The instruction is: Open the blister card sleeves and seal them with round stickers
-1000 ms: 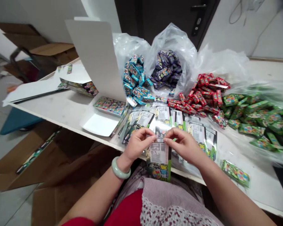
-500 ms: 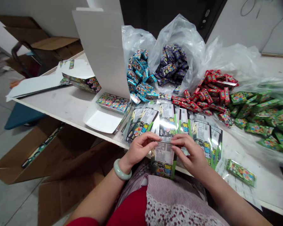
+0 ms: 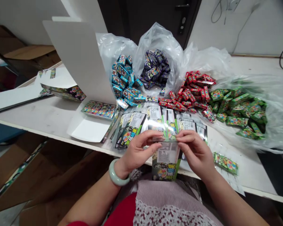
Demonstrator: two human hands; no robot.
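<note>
A clear plastic packet (image 3: 165,163) with a black and green printed design hangs upright at the table's front edge. My left hand (image 3: 140,149) pinches the left end of its top edge between thumb and fingers, and a pale green bangle circles that wrist. At the right end of the same edge, my right hand (image 3: 198,153) grips with thumb and forefinger. Behind the hands lie several similar flat packets (image 3: 131,128), overlapping on the table. One green candy box (image 3: 226,163) rests to the right of my right hand, on a sheet of paper.
Small blue boxes (image 3: 124,77), purple boxes (image 3: 157,67), red boxes (image 3: 191,91) and green boxes (image 3: 242,110) are heaped at the back, partly in clear bags. An open white carton (image 3: 89,128) holding a row of packs stands left. Brown cardboard boxes (image 3: 44,175) sit below the table.
The view has swung to the right, so the table's contents appear farther left. Both hands keep their pinch on the packet's top edge, which has risen slightly nearer the view's middle.
</note>
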